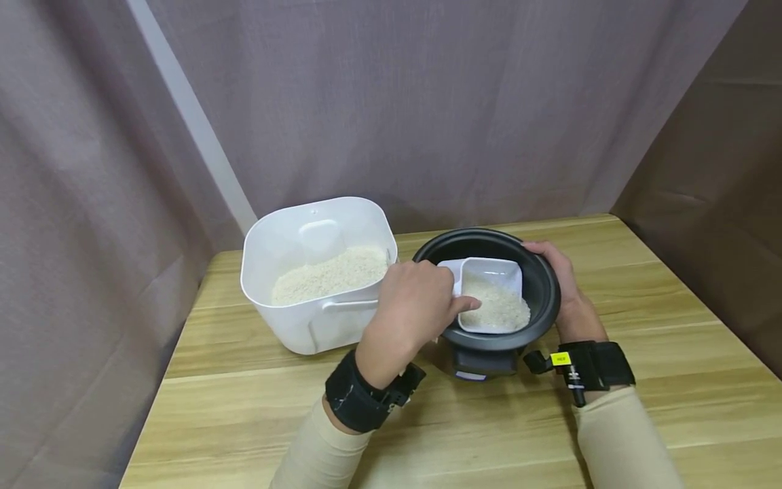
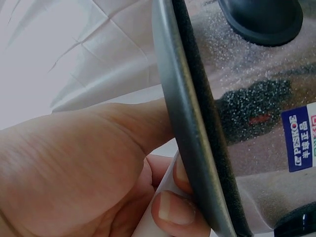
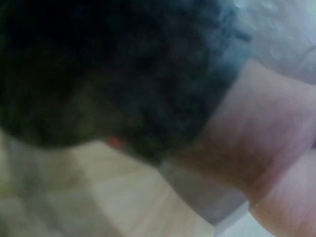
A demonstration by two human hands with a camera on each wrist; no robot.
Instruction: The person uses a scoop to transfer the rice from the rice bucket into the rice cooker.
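A white scoop (image 1: 491, 295) full of rice is held by its handle in the left hand (image 1: 415, 305), fingers curled around it, over the open black pot (image 1: 544, 285) — the pouring step, it seems. The pot rim is gripped by the right hand (image 1: 559, 272). Next, a slow tilt is needed — so the rice falls inside, beside the white rice bin (image 1: 318, 272).

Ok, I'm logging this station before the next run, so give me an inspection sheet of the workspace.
Surface: wooden table, light grain, bare at front.
Job's things: white scoop with rice over black cooker pot; white rice bin, open, partly filled.
Clutter: nothing seen.
Grippers: left hand holds the scoop's handle; right hand grips the pot's rim.
Cables: nothing seen.
Surroundings: grey-brown curtain behind and at both sides.
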